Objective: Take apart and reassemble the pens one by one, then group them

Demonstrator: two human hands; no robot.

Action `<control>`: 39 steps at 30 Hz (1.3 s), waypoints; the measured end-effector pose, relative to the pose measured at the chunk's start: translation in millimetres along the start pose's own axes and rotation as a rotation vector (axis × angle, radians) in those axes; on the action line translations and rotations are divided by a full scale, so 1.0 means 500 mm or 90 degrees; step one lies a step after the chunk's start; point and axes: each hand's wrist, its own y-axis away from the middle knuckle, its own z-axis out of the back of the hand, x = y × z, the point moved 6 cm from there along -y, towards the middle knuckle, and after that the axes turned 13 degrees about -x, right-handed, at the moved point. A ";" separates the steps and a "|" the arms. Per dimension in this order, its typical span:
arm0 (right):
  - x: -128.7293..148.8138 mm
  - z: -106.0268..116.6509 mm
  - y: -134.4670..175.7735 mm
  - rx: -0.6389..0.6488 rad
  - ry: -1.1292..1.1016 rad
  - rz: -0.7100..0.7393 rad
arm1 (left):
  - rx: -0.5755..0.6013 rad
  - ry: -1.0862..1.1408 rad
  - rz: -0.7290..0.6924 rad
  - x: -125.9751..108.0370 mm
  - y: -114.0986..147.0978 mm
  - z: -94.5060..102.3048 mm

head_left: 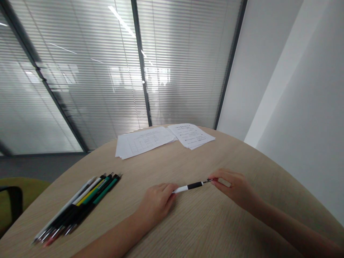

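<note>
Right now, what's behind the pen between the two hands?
Behind the pen, the tabletop shows, with papers farther back. Whatever the left hand and right hand cover can't be seen.

Pale blinds (185, 57), white wall (303, 96), table (153, 166)

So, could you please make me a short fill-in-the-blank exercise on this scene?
1. The left hand has its grip on the pen at the ____ part of the barrel.
2. Between that part and the right hand, the pen has a ____ section before its thin tip.
3. The other pens lie on the person's ____ side of the table.
4. Of the papers and the other pens, the ____ lie nearer the blinds.

Missing words: white; black; left; papers.
</note>
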 end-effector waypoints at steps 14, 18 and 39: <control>-0.003 -0.001 -0.004 0.048 -0.043 -0.033 | -0.007 -0.001 0.002 0.000 0.001 0.000; -0.004 0.000 -0.003 0.049 -0.044 -0.035 | -0.008 0.002 0.000 0.000 0.001 0.000; -0.003 -0.002 -0.001 0.034 -0.030 -0.027 | 0.012 0.007 0.016 -0.001 -0.001 0.000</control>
